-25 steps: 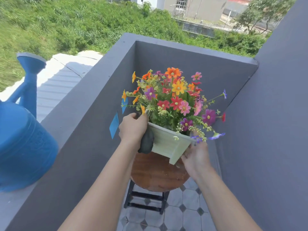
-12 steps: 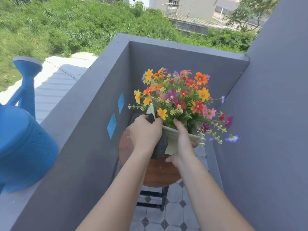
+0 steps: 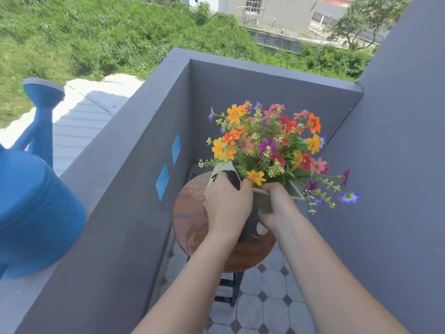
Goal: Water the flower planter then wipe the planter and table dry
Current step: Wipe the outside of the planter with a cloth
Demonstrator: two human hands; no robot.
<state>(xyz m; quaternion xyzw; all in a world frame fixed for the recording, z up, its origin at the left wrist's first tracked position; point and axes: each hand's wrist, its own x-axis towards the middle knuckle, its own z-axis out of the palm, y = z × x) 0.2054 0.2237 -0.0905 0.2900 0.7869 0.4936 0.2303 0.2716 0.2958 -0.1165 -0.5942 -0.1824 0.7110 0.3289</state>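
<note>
Grey parapet wall [image 3: 134, 179] runs along the left and wraps the far corner; two blue diamond tiles set in its inner face. Blue watering can [image 3: 33, 203] sits on top of the wall at left, spout aimed away toward the grass.

Round wooden table [image 3: 190, 213] stands in the corner on the tiled floor, dark legs below. Its top shines wet along the left and near edge.

Pale green planter [image 3: 295, 190] over the table, tilted, packed with orange, yellow, red, pink and purple flowers [image 3: 269, 141]. Cannot tell if its base touches the tabletop (hands cover it).

Left hand [image 3: 227, 208] closed over a dark cloth [image 3: 232, 175], pressing it to the planter's left end. Right hand [image 3: 277, 206] grips the planter's near side, fingers curled over the rim under the blooms.
</note>
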